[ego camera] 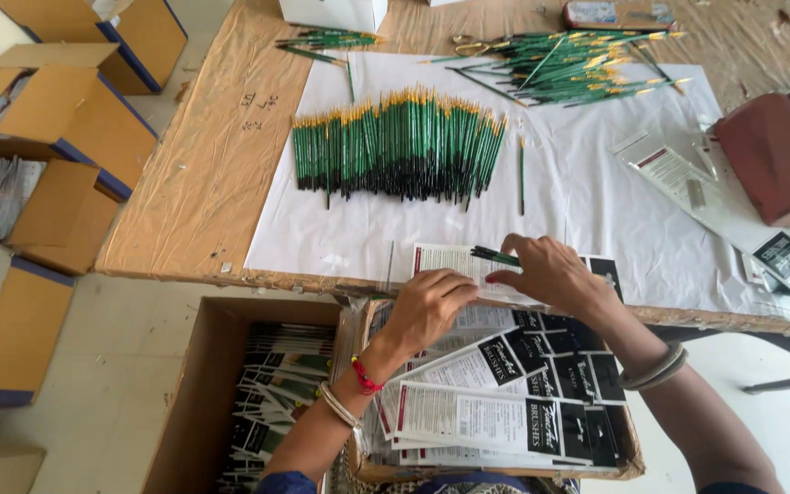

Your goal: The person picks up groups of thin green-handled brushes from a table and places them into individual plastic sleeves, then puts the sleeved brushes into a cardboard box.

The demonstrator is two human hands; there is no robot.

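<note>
My left hand (427,306) lies palm down on a flat clear packet with a printed card (450,261) at the table's near edge. My right hand (550,272) grips a few green paint brushes (494,256) and holds them at the packet's top. A long row of green brushes with black tips (400,146) lies side by side on the white paper sheet (578,183). A looser heap of the same brushes (569,66) sits at the far side. A shallow box on my lap holds several packed brush packets (496,402).
A red tape dispenser (774,155) stands at the right, with loose packets (688,187) beside it. A cardboard box of packed packets (262,402) sits on the floor at the left. More open cartons (57,119) stand further left. Scissors (473,46) lie at the far edge.
</note>
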